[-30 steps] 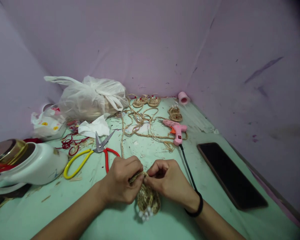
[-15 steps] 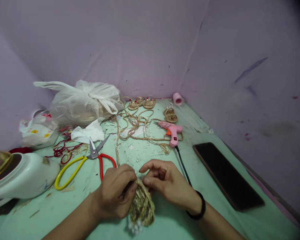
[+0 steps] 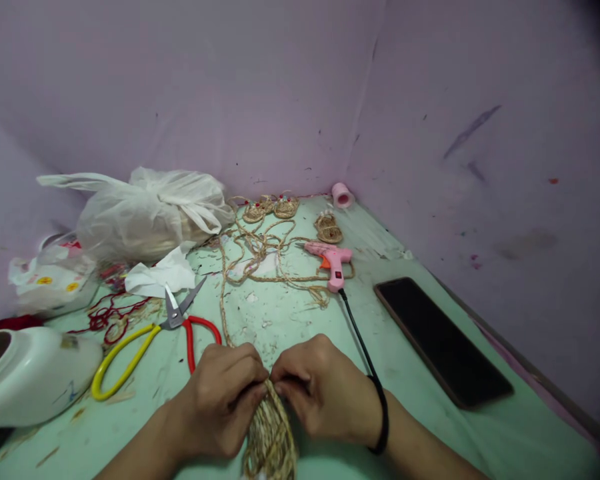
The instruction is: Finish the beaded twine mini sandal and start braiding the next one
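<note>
My left hand (image 3: pixel 230 400) pinches the top end of a small woven straw slipper (image 3: pixel 271 440) at the bottom middle. Opposite it, my right hand (image 3: pixel 325 393) also pinches that end, its thumb and forefinger close to the left fingertips. The slipper hangs down toward me, and its lower end is cut off by the picture's edge. A braided straw cord (image 3: pixel 223 293) runs from my left hand back to a loose tangle on the table. Open scissors (image 3: pixel 174 319) with one yellow and one red handle lie left of my left hand.
A pink glue gun (image 3: pixel 333 260) with a black cable lies beyond my right hand, near a small slipper (image 3: pixel 329 227). A phone (image 3: pixel 443 340) is on the right. At the left are a white bottle (image 3: pixel 45 373), tissue (image 3: pixel 161 273) and a plastic bag (image 3: pixel 150 213).
My right hand has come in to the left and its fingers have closed on the slipper's end. The slipper sits lower in view, and the whole scene has shifted left.
</note>
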Demonstrator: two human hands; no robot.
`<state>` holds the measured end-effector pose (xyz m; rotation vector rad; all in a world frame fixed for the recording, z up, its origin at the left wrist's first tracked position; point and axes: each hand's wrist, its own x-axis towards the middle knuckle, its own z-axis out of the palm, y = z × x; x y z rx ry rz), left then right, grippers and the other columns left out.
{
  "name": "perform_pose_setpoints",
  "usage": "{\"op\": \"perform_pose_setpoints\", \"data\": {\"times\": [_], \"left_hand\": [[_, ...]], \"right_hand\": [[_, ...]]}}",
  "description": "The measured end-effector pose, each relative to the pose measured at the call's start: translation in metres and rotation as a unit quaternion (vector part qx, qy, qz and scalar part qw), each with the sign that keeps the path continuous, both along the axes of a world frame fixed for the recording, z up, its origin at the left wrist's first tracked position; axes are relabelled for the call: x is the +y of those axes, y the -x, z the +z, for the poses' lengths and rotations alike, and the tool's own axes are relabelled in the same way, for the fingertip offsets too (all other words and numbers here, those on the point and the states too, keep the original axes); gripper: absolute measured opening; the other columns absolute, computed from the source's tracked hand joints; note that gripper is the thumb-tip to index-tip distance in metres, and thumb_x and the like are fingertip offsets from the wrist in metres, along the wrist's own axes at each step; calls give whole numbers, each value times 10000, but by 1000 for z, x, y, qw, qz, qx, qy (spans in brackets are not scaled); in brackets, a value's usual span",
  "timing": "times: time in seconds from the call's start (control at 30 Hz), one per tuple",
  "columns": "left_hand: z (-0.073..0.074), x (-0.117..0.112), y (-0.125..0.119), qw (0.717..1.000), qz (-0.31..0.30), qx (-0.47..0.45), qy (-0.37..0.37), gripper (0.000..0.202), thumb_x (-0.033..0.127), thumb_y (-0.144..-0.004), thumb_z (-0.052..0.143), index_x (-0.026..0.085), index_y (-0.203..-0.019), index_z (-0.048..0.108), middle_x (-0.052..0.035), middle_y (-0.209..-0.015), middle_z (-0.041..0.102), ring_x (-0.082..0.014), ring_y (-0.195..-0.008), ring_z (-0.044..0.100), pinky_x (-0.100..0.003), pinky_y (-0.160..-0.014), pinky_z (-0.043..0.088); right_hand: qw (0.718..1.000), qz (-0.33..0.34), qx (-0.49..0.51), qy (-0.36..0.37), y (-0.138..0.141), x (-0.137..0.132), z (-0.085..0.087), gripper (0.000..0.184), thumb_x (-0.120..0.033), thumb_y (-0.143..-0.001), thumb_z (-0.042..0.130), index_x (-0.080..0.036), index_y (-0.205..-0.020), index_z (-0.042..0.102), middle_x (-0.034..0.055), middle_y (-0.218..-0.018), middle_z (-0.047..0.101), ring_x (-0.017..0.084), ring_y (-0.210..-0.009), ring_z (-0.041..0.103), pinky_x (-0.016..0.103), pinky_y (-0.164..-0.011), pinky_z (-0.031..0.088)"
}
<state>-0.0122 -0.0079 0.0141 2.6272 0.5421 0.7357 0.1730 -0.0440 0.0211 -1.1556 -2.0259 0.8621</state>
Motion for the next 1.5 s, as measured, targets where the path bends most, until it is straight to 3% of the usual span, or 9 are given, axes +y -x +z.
{"op": "perform_pose_setpoints", "data": {"times": [0.13, 0.3, 0.43, 0.53, 0.73, 0.93, 1.17, 1.33, 1.5], "left_hand": [[1, 2, -2, 1000, -12, 11, 11, 113, 63, -751, 461, 162, -788, 500, -39, -670, 553, -143, -601, 522, -260, -535, 330], [8, 4, -2, 995, -23, 45, 84, 110, 98, -786, 431, 152, -805, 525, -46, -713, 574, -140, -649, 532, -247, -576, 363], [16, 6, -2, 970, 35, 131, 200, 102, 147, -723, 509, 160, -818, 542, -4, -701, 549, -127, -624, 489, -233, -568, 362], [19, 8, -4, 948, 78, 125, 283, 173, 132, -684, 514, 159, -850, 554, 8, -725, 553, -123, -654, 489, -221, -584, 375], [17, 12, -8, 892, 99, 48, 439, 215, 116, -623, 493, 132, -823, 571, 19, -690, 534, -109, -635, 475, -209, -572, 386], [13, 14, -7, 868, 103, 15, 485, 226, 78, -556, 487, 136, -766, 547, 37, -656, 500, -91, -601, 443, -192, -532, 357], [10, 14, -7, 849, 94, -32, 519, 202, 108, -577, 535, 140, -776, 543, 38, -650, 503, -91, -588, 434, -200, -530, 335], [7, 14, -8, 843, 94, -75, 525, 244, 125, -582, 584, 140, -818, 524, 25, -687, 528, -98, -612, 452, -206, -543, 341], [1, 15, -7, 838, 96, -89, 530, 243, 131, -601, 613, 133, -828, 526, 20, -687, 541, -96, -610, 459, -206, -537, 333]], "right_hand": [[1000, 20, 1, -16, -1, -1, -2, 119, -67, -604, 519, -133, -615, 618, -13, -503, 556, 84, -449, 472, 175, -447, 342], [996, 2, 76, 54, 2, 2, -9, 115, -50, -589, 508, -113, -593, 604, -37, -467, 499, 51, -403, 438, 134, -401, 324], [993, -28, 82, 83, 3, 6, -14, 111, -53, -588, 497, -125, -610, 578, -48, -469, 482, 49, -402, 414, 136, -385, 303], [991, -43, 82, 95, 3, 9, -15, 93, -71, -612, 492, -129, -620, 564, -44, -480, 483, 56, -415, 417, 143, -389, 307], [1000, -24, 5, 17, -3, 12, -12, 122, -82, -648, 496, -132, -649, 606, -38, -509, 503, 64, -452, 426, 166, -444, 319], [999, -27, -19, -20, -5, 12, -12, 136, -71, -632, 499, -137, -635, 618, -33, -510, 517, 73, -467, 442, 177, -471, 340], [987, -78, 91, 109, -9, 14, -2, 292, -93, -649, 493, -133, -888, 655, 37, -724, 660, 97, -519, 532, 185, -458, 390], [960, -77, 149, 225, -6, 16, -6, 155, -230, -682, 617, -138, -800, 656, -17, -564, 581, 71, -435, 460, 180, -405, 345], [899, -61, 257, 349, -2, 19, -12, 155, -260, -628, 691, -131, -694, 637, -54, -471, 544, 64, -379, 494, 174, -383, 369]]}}
